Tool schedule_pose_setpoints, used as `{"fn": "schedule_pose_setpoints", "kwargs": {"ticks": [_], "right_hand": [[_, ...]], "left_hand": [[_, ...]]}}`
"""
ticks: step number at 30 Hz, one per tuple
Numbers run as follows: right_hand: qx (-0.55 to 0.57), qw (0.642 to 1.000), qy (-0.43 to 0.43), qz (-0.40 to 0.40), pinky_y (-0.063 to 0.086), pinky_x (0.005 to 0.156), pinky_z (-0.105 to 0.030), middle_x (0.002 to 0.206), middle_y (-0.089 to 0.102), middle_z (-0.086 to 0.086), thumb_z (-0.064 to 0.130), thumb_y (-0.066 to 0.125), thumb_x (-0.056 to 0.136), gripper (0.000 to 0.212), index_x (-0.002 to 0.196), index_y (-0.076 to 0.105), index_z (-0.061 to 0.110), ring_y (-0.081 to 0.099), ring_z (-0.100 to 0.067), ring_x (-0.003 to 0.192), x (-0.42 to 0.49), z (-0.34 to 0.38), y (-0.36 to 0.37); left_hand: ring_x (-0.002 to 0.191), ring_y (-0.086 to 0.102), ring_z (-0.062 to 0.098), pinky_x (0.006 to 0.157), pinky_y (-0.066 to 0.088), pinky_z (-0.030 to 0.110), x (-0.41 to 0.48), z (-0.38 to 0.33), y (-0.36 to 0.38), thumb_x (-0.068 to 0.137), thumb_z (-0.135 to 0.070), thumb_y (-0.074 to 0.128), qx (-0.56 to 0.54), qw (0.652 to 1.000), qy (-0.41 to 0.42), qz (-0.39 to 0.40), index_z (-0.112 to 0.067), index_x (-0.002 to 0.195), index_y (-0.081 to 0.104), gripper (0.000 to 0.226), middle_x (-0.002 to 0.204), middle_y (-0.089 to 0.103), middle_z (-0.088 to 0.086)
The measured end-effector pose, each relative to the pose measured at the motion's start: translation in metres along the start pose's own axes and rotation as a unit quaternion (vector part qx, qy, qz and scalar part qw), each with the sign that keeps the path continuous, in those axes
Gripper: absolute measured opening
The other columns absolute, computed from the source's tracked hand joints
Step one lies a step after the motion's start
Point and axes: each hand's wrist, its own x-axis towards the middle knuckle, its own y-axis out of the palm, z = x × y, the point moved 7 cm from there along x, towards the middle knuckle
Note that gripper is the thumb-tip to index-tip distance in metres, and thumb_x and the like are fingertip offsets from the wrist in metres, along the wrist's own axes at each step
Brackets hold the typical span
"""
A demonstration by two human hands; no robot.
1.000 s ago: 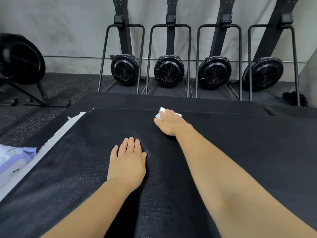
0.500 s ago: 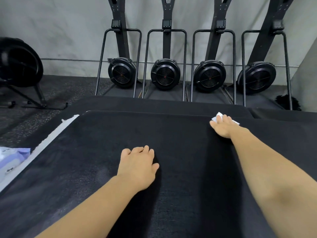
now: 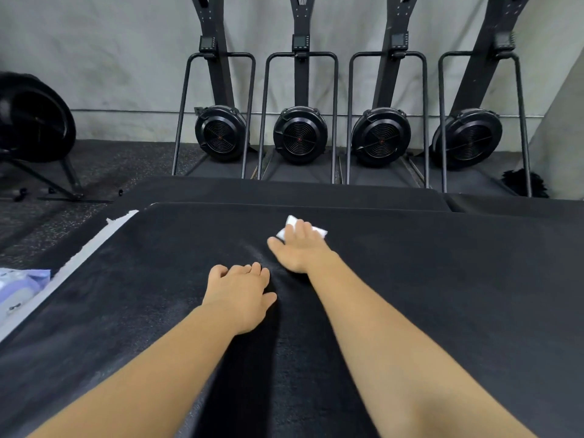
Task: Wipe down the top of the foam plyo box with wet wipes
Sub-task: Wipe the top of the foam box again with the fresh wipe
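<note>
The black foam plyo box (image 3: pixel 442 295) fills the lower view, its flat top facing me. My right hand (image 3: pixel 300 248) lies flat with straight fingers on a folded white wet wipe (image 3: pixel 292 223), pressing it onto the top near the far middle. The wipe's corners stick out past the fingers. My left hand (image 3: pixel 243 289) rests palm down on the box top just in front and left of the right hand, fingers slightly bent, holding nothing. A faint damp streak shows left of the wipe.
A lilac and white wet wipe pack (image 3: pixel 19 286) lies at the left edge, below the box's torn white edge strip (image 3: pixel 79 251). Several black ski machines (image 3: pixel 300 137) stand against the wall behind. A fan bike (image 3: pixel 34 121) sits far left. A lower black box (image 3: pixel 284 192) adjoins behind.
My right hand swept the wipe to the right along the far edge, then back left toward the middle and slightly nearer. My left hand stayed put, fingers bending a little.
</note>
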Motion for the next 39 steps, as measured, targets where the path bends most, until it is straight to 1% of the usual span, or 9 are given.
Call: {"fn": "schedule_pose_setpoints", "kwargs": {"ticks": [3,6,14,18,23,32,34,36,39], "right_hand": [[0.002,0.997,-0.052,0.050,0.015,0.117,-0.040,0.159,0.015,-0.009,0.047,0.020,0.103,0.063,0.155,0.018,0.012,0.013,-0.025,0.146,-0.005,0.019,0.009],[0.008,0.997,-0.066,0.031,0.027,0.110,-0.040,0.146,0.031,-0.004,0.043,0.024,0.103,0.051,0.144,0.034,0.015,0.028,-0.023,0.135,-0.008,-0.003,-0.003],[-0.007,0.997,0.074,-0.006,0.026,0.113,-0.043,0.140,0.033,-0.008,0.038,0.025,0.103,0.048,0.142,0.035,0.013,0.029,-0.025,0.132,-0.016,-0.152,-0.041],[-0.023,0.990,0.136,-0.002,0.020,0.117,-0.043,0.146,0.028,-0.012,0.035,0.022,0.104,0.051,0.148,0.028,0.008,0.024,-0.028,0.135,-0.023,-0.191,-0.049],[-0.008,0.985,0.173,-0.006,0.012,0.118,-0.040,0.161,0.014,-0.011,0.048,0.021,0.104,0.066,0.156,0.015,0.009,0.011,-0.027,0.148,-0.029,-0.165,-0.043],[-0.011,0.998,0.055,0.012,0.022,0.115,-0.039,0.146,0.030,-0.010,0.054,0.021,0.100,0.068,0.149,0.029,0.008,0.024,-0.026,0.136,-0.055,-0.025,-0.005],[0.007,0.999,0.016,0.044,0.014,0.120,-0.040,0.158,0.017,-0.010,0.053,0.019,0.101,0.069,0.155,0.019,0.010,0.011,-0.025,0.146,-0.060,0.006,0.009],[0.042,0.996,-0.008,0.078,0.000,0.123,-0.038,0.166,-0.005,-0.007,0.052,0.016,0.103,0.069,0.159,0.005,0.014,-0.009,-0.021,0.152,-0.064,0.020,0.018],[0.050,0.995,-0.028,0.084,-0.002,0.122,-0.036,0.166,-0.010,-0.001,0.045,0.015,0.105,0.061,0.160,0.005,0.019,-0.012,-0.016,0.152,-0.067,0.008,0.012]], "left_hand": [[0.145,0.021,0.014,0.114,0.015,0.036,-0.001,0.000,0.001,0.102,-0.049,0.024,-0.008,1.000,0.003,0.004,-0.025,0.153,0.019,0.056,0.159,0.020,-0.008],[0.148,0.012,0.016,0.117,0.016,0.034,-0.002,0.000,0.006,0.104,-0.047,0.022,-0.026,0.999,0.009,0.016,-0.023,0.154,0.013,0.057,0.161,0.013,-0.006],[0.149,0.001,0.015,0.118,0.019,0.034,-0.001,-0.001,0.011,0.105,-0.044,0.021,-0.055,0.997,-0.002,0.048,-0.022,0.155,0.005,0.057,0.163,0.002,-0.006],[0.149,-0.001,0.014,0.118,0.020,0.035,0.000,-0.001,0.011,0.105,-0.043,0.022,-0.061,0.997,-0.005,0.050,-0.022,0.155,0.005,0.057,0.163,0.001,-0.006],[0.149,0.000,0.015,0.117,0.022,0.036,0.000,-0.002,0.012,0.105,-0.043,0.022,-0.061,0.997,-0.006,0.056,-0.020,0.155,0.006,0.057,0.163,0.003,-0.005],[0.147,0.013,0.020,0.115,0.023,0.036,-0.001,-0.004,0.009,0.105,-0.040,0.026,-0.070,0.996,-0.006,0.056,-0.016,0.153,0.014,0.056,0.159,0.016,0.000],[0.145,0.019,0.020,0.114,0.024,0.035,-0.001,-0.003,0.008,0.104,-0.040,0.030,-0.096,0.994,-0.008,0.049,-0.018,0.153,0.017,0.055,0.156,0.025,0.001],[0.147,0.014,0.020,0.115,0.021,0.035,-0.002,-0.003,0.007,0.104,-0.041,0.031,-0.122,0.991,-0.012,0.050,-0.020,0.154,0.014,0.057,0.158,0.023,0.000],[0.149,0.007,0.021,0.118,0.017,0.035,-0.003,-0.005,0.007,0.105,-0.039,0.027,-0.079,0.995,0.002,0.066,-0.015,0.155,0.008,0.058,0.161,0.011,0.003]]}}
